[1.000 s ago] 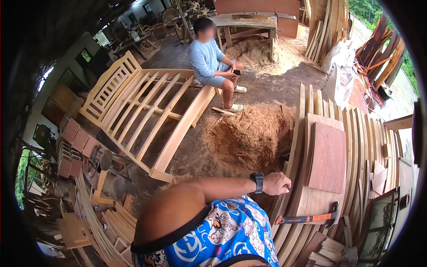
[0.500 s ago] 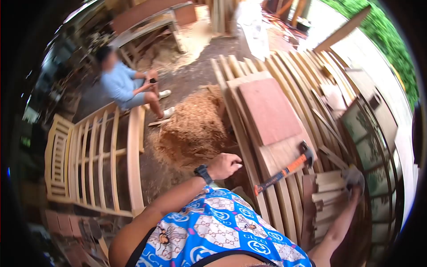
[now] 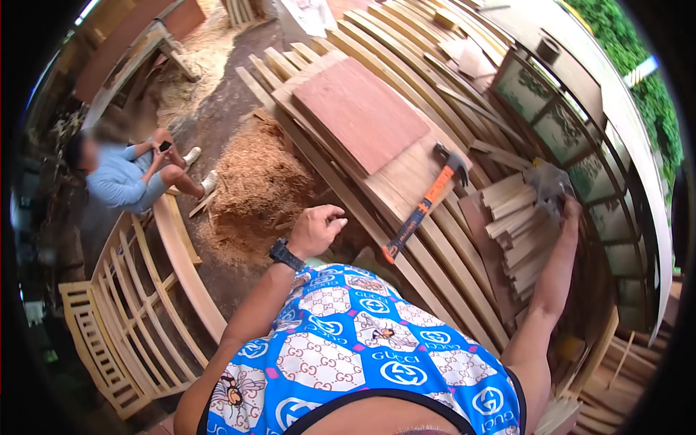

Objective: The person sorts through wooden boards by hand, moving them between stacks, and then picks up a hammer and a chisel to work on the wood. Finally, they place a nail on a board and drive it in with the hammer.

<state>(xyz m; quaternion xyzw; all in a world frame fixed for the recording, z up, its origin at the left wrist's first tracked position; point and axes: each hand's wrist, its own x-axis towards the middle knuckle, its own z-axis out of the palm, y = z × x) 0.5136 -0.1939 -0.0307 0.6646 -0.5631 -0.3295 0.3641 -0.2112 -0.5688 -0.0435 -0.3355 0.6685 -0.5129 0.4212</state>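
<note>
L hand (image 3: 313, 232) half-curled near claw hammer (image 3: 423, 208), R hand (image 3: 571, 211) at plastic bag (image 3: 547, 181), can't tell if it's pinching tbh.

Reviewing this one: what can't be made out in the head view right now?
All head view:
Right hand: fingertips unclear against the crumpled plastic bag.
Bag's contents, if any: lost in creases and blur.
Dark object held by the seated person: too small to identify surely.
Slatted wooden frame: one corner hidden by the left arm.
</note>
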